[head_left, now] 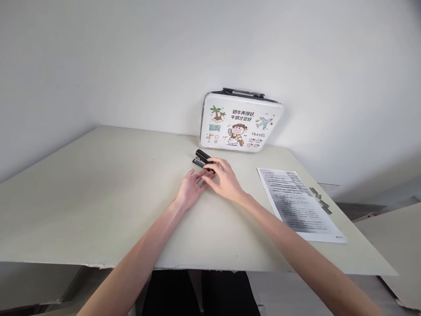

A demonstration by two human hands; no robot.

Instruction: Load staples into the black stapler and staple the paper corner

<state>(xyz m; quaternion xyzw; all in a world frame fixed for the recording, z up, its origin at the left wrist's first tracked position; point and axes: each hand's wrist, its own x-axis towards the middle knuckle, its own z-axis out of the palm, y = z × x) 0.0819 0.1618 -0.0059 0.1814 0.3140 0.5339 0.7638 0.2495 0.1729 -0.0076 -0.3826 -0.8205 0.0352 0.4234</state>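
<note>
A black stapler [201, 157] lies on the table, its jaws a little apart at the far left end. My right hand [226, 181] reaches over the stapler's near end, fingers curved and spread from the thumb. Part of the stapler is hidden behind these fingers. Below it, my left hand [188, 189] is turned palm up with its fingers stretched toward the stapler. The right thumb is over the left fingers. A small pale patch shows among the left fingers; whether it is an object I cannot tell.
A white case [241, 123] with cartoon prints and a black handle leans against the wall behind the stapler. On the right lies a printed sheet [296, 206]. Several grey strips that look like staples [324, 204] lie beside it, near the right edge of the table [98, 197].
</note>
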